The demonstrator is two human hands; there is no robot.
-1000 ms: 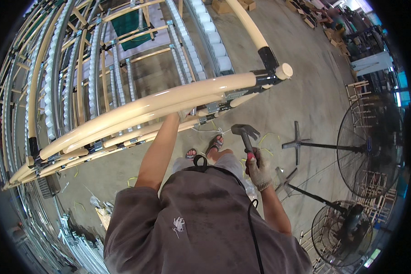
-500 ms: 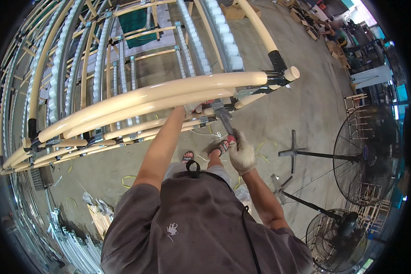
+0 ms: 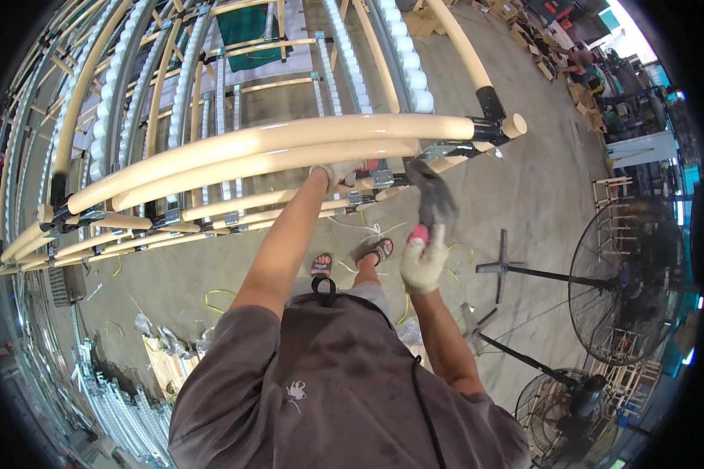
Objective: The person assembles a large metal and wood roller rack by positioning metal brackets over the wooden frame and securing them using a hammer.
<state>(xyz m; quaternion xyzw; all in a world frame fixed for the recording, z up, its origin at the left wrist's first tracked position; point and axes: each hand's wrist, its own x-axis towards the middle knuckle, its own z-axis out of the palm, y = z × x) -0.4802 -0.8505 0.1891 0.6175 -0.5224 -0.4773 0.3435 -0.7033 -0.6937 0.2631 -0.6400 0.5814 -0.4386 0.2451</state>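
Head view, looking straight down past a grey shirt [image 3: 352, 375]: a dark hammer [image 3: 436, 202], blurred, is in the gloved right hand [image 3: 424, 264], whose fingers are wrapped round the lower end of its handle. The hammer lies right of centre, just below the near end of a rack [image 3: 289, 139] built of beige pipes and lined with white rollers [image 3: 408, 62]. Its long axis runs roughly up the picture, leaning slightly left, so the head points away from the wearer, toward the pipes; whether it touches them is too blurred to tell. It is likely rigid, hard to damage and heaviest at the head, best held low on the handle, where the right hand has it; the glove's fabric should help against slipping. To its left, the gloved left hand [image 3: 346, 175] reaches in beneath the front pipes, beside a small metal bracket [image 3: 383, 177]; its fingers are partly hidden, so I cannot tell whether they grip anything. Below, sandals [image 3: 381, 248] rest on a concrete floor [image 3: 524, 187], with black fans [image 3: 626, 281] standing at right.
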